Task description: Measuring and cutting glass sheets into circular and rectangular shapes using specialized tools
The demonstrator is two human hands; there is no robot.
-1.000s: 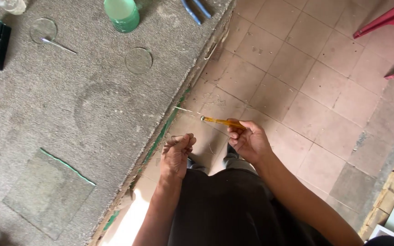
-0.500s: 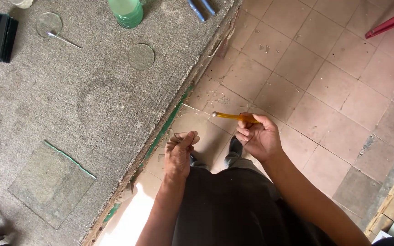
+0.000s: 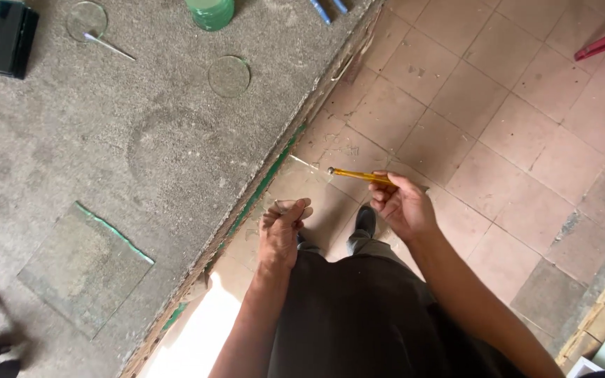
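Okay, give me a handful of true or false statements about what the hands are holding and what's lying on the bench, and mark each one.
1. The right hand holds a thin amber-handled tool. True.
2. The left hand lies flat and open on the grey bench. False: it is closed, pinching a clear glass piece out past the bench edge.
3. A square glass pane lies on the bench. True.
4. The green container stands on the tiled floor. False: it stands on the bench, at the top of the view.
5. A round glass disc lies on the bench. True.
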